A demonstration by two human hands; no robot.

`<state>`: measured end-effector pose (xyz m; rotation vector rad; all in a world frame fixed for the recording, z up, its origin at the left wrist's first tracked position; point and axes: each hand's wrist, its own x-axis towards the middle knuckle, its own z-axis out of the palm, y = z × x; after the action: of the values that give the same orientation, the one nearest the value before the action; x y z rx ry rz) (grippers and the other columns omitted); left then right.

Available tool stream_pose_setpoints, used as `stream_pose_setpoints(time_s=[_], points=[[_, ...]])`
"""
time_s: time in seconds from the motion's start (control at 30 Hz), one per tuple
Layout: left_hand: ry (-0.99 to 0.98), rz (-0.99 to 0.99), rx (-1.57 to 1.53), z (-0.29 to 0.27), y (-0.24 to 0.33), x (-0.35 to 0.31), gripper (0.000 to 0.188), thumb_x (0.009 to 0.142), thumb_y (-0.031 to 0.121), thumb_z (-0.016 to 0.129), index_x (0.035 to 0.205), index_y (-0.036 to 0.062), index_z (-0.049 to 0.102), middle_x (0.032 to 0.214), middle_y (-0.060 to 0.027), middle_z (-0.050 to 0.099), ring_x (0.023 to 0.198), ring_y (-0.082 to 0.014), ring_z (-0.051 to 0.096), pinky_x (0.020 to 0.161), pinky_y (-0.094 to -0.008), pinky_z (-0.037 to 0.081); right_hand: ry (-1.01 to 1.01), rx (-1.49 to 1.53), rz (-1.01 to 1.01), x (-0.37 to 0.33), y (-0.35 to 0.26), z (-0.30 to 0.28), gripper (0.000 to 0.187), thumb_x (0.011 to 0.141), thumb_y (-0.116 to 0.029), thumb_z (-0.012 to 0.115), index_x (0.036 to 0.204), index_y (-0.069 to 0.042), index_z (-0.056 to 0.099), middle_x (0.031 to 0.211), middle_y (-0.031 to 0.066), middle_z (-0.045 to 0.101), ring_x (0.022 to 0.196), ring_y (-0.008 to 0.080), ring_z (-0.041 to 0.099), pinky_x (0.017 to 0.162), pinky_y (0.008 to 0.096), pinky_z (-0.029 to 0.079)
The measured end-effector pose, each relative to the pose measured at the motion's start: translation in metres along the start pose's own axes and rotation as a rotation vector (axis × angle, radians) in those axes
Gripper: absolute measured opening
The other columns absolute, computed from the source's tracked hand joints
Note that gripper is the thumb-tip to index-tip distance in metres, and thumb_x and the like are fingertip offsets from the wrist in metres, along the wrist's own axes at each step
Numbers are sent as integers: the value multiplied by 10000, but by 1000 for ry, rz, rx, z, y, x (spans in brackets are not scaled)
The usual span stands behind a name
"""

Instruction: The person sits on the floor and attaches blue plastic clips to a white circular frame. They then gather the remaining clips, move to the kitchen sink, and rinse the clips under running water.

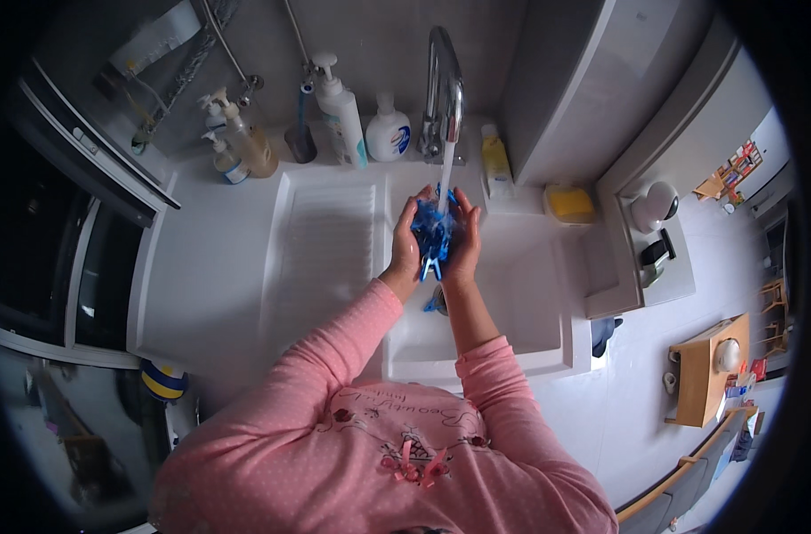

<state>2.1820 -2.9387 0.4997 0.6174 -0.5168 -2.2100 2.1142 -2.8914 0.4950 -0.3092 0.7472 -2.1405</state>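
Note:
Cupped together under the running tap (pixel 445 98), my left hand (pixel 405 245) and my right hand (pixel 463 245) hold a heap of blue clothes pegs (pixel 433 233) between them. Water from the spout falls straight onto the pegs. One peg's two legs stick out toward me at the heel of my palms. Below my hands, another blue peg (pixel 431 305) lies by the drain of the white sink (pixel 517 325). Fingers of both hands curve around the heap, and the pegs at its bottom are hidden.
A ribbed washboard (pixel 324 236) adjoins the basin on the left. Along the back ledge stand pump bottles (pixel 339 116), a white bottle (pixel 388 133), a dark cup with a brush (pixel 301 141) and a yellow-and-white tube (pixel 495 160). A yellow soap box (pixel 571 205) sits at the right corner.

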Motion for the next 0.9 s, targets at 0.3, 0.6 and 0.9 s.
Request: stream_pose_setpoints(time_s=[0.3,0.6,0.9], points=[[-84,-37,-36,-3,-11,8,398,976,434,455,1062,93,643,959,-70,687,867,-216,661,842,-338,531,73,92,139,25,27,-49,362,949,-403,550,928,-48,617,1006,75,613,959,202,580,924,329,455],[-45,-70,-85,-7,-10,19,285,943,380,541,979,116,641,935,-46,673,867,-190,651,814,-321,529,76,-77,-84,19,16,-13,323,969,-302,550,1109,-18,612,1103,85,620,1059,199,572,960,329,433],[-16,112,94,18,-21,-1,215,945,301,563,1001,106,637,906,16,579,838,-105,548,769,-270,465,-64,156,206,13,4,-43,362,1002,-393,470,1113,-83,621,1017,62,660,976,193,629,894,328,496]])
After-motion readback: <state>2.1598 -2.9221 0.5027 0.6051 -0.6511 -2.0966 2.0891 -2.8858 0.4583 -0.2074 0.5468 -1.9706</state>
